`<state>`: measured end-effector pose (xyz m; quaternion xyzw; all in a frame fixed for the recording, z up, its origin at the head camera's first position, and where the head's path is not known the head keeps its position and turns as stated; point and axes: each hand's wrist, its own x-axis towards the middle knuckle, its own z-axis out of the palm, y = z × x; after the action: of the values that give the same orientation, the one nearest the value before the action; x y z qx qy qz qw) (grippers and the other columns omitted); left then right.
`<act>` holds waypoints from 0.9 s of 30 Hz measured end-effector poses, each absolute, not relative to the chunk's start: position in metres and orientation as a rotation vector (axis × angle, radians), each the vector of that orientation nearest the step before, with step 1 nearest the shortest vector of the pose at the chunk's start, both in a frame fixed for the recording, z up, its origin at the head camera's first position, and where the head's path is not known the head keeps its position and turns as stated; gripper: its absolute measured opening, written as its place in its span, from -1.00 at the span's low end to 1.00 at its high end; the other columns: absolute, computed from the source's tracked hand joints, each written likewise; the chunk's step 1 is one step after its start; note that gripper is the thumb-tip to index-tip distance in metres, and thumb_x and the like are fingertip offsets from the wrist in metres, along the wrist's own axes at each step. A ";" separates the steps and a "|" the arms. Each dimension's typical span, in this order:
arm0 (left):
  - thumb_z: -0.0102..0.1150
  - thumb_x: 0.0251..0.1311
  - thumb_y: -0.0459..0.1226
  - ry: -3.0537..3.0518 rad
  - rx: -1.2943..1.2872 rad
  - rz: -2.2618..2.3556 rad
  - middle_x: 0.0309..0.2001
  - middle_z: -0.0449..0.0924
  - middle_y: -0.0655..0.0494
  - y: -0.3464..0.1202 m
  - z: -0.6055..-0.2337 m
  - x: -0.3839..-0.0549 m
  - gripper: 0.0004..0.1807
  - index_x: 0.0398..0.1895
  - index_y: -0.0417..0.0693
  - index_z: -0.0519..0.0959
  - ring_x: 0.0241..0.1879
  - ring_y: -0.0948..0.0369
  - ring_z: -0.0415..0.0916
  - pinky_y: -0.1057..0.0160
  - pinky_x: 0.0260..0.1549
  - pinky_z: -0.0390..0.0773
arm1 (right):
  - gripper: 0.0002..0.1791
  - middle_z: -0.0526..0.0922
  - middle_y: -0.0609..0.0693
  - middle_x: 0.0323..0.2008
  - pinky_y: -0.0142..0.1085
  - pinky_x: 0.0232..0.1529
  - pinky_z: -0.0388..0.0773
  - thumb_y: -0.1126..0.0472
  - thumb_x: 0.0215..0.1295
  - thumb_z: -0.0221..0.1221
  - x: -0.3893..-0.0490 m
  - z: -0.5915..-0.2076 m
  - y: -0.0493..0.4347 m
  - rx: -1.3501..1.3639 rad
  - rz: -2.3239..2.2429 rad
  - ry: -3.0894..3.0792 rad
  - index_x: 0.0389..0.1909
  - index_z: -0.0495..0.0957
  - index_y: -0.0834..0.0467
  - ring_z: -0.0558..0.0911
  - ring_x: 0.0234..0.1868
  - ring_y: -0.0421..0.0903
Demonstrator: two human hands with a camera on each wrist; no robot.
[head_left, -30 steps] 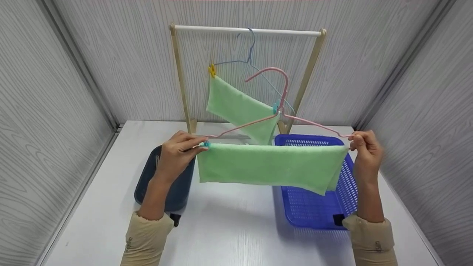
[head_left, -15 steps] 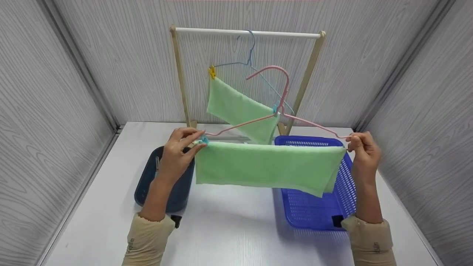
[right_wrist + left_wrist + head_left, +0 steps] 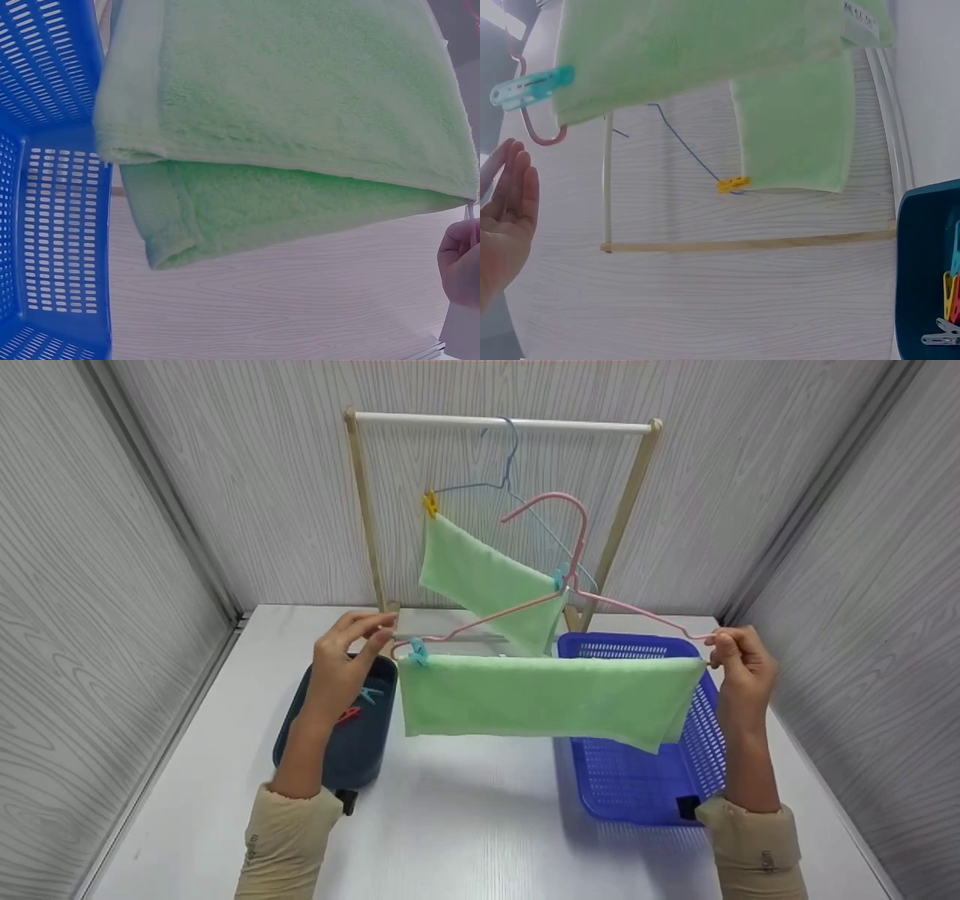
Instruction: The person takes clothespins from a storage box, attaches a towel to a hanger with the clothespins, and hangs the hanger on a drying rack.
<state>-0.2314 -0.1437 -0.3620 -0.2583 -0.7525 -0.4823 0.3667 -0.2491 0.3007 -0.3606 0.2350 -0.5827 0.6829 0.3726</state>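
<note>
A pink hanger (image 3: 510,606) is held up in front of me, with a folded light-green towel (image 3: 547,697) draped over its lower bar. Near the bar's left end, a light-blue clothespin (image 3: 418,651) clips the towel; it also shows in the left wrist view, a light-blue clothespin (image 3: 532,88) at the towel's corner. Just left of that end, my left hand (image 3: 341,664) is apart from the hanger, fingers fairly straight and holding nothing. With thumb and fingers, my right hand (image 3: 742,671) pinches the hanger's right end beside the towel's edge.
Behind, a rack (image 3: 435,418) bears a blue hanger (image 3: 472,487) with another green towel (image 3: 487,574), clipped by a yellow clothespin (image 3: 430,502) and a light-blue one. A dark tub (image 3: 352,765) with several clothespins stands left, a blue basket (image 3: 622,795) right.
My left hand has let go of the light-blue clothespin and moved a little left, away from the hanger's end. The clothespin stays clipped on. My right hand keeps its pinch on the hanger.
</note>
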 end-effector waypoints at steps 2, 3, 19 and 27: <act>0.12 0.18 -0.45 -1.973 -0.554 -1.230 -0.23 0.56 -0.07 -0.151 -0.364 -0.240 -0.81 -0.15 -0.32 0.61 -0.26 0.20 0.46 0.38 -0.24 0.43 | -0.82 0.44 0.11 -0.51 -0.40 -0.49 0.30 0.51 0.26 0.02 -0.249 -0.359 0.301 0.593 1.763 -1.483 -0.48 0.39 0.59 0.34 -0.54 -0.14; 0.11 0.20 -0.42 -1.997 -0.497 -1.227 -0.24 0.57 -0.04 -0.155 -0.368 -0.247 -0.82 -0.16 -0.29 0.62 -0.26 0.20 0.46 0.35 -0.24 0.43 | -0.82 0.43 0.12 -0.51 -0.40 -0.49 0.30 0.51 0.26 0.02 -0.248 -0.359 0.301 0.585 1.769 -1.478 -0.48 0.40 0.59 0.33 -0.54 -0.14; 0.14 0.15 -0.39 -2.935 0.100 -0.933 -0.18 0.53 -0.32 -0.209 -0.447 -0.307 -0.76 -0.20 -0.46 0.54 -0.14 -0.14 0.45 -0.03 -0.12 0.42 | -0.83 0.42 0.14 -0.49 -0.38 -0.47 0.29 0.49 0.27 0.02 -0.247 -0.360 0.303 0.535 1.790 -1.496 -0.46 0.43 0.56 0.32 -0.53 -0.14; 0.23 0.05 -0.39 -3.125 0.092 -0.546 -0.26 0.49 -0.34 -0.212 -0.485 -0.310 -0.71 -0.24 -0.49 0.47 -0.21 -0.14 0.46 -0.05 -0.21 0.46 | -0.83 0.44 0.11 -0.50 -0.39 -0.48 0.29 0.50 0.27 0.01 -0.247 -0.359 0.304 0.543 1.786 -1.477 -0.46 0.43 0.57 0.31 -0.53 -0.13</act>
<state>-0.3100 -0.2120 -0.4848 0.0289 -0.9845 -0.1720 -0.0163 -0.2465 0.3039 -0.3591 0.2119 -0.5759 0.6966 0.3716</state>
